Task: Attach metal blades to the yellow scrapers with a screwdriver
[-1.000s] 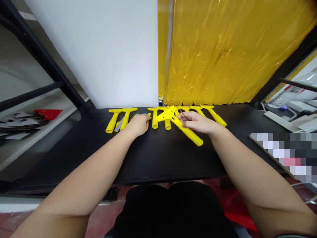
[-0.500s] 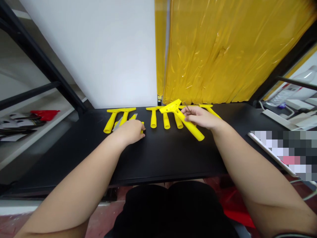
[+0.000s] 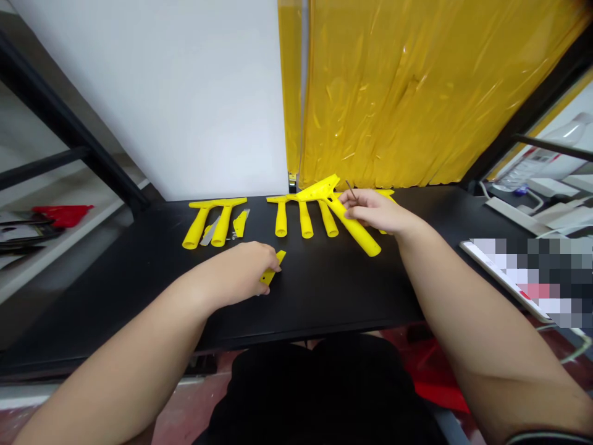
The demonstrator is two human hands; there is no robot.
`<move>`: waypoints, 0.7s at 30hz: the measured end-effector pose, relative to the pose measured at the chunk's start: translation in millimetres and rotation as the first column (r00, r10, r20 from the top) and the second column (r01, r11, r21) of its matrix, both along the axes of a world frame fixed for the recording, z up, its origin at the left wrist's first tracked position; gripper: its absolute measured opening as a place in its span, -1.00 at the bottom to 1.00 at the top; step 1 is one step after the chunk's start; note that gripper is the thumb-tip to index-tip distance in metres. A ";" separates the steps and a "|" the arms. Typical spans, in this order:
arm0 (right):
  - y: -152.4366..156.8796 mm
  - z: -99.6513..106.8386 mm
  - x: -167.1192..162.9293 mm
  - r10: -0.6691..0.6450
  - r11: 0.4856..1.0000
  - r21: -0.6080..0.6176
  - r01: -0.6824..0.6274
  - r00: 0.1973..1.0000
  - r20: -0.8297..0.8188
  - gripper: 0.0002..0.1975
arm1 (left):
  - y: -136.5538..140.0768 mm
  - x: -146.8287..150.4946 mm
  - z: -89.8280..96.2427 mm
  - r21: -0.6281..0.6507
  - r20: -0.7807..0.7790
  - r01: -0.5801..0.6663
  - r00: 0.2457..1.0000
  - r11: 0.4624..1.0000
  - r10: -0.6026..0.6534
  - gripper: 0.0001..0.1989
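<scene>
My left hand point(image 3: 243, 269) pinches a small flat yellow plastic piece with holes point(image 3: 275, 267), just above the black table. My right hand point(image 3: 377, 213) grips a yellow T-shaped scraper handle point(image 3: 362, 236), its wide head tilted up to the left. A thin dark rod point(image 3: 351, 188) sticks up from the same fingers; its kind is unclear. Behind, two yellow T-shaped handles point(image 3: 193, 228) lie at the left, with a grey blade point(image 3: 210, 232) between them. Another small yellow piece point(image 3: 239, 224) rests beside them. Several more handles point(image 3: 306, 222) lie in a row near the right hand.
The black table point(image 3: 301, 303) backs onto a white panel point(image 3: 185, 99) and yellow plastic sheeting point(image 3: 393, 93). A tablet-like device with a blurred screen point(image 3: 504, 281) lies at the right. Shelves point(image 3: 28, 266) hold red and black items at the left; a clear bottle point(image 3: 528, 164) stands far right.
My left hand has drawn back toward me and slightly right with the yellow piece, away from the parts at the left. My right hand keeps the handle nearly in place; the view shifted slightly.
</scene>
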State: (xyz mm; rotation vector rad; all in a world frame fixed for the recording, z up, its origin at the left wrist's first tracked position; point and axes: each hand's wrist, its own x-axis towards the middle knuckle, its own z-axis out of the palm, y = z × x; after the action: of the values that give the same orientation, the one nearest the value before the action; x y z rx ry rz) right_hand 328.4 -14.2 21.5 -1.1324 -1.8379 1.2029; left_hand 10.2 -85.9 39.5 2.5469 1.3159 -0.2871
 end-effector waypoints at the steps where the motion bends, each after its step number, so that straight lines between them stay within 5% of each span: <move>1: -0.1 0.0 -0.5 0.003 1.000 0.006 -0.003 1.000 -0.002 -0.76 | -1.2 2.2 0.7 -0.012 0.024 0.023 0.999 1.000 -0.023 -0.58; 12: -1.2 0.5 -2.3 0.051 0.997 0.047 -0.054 0.997 0.062 -0.79 | 12.5 9.9 -10.9 -0.088 0.316 0.285 0.917 0.955 -0.244 -0.50; 21: -1.1 1.6 -0.6 0.153 0.982 0.087 -0.170 0.972 0.177 -0.82 | 29.3 18.7 -19.1 -0.126 0.544 0.358 0.805 0.925 -0.237 -0.60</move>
State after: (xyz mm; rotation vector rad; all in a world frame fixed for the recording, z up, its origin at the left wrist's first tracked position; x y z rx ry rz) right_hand 327.9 -15.2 23.0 -1.0728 -2.1307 1.1165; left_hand 28.9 -56.6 20.4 2.3845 0.6359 0.1889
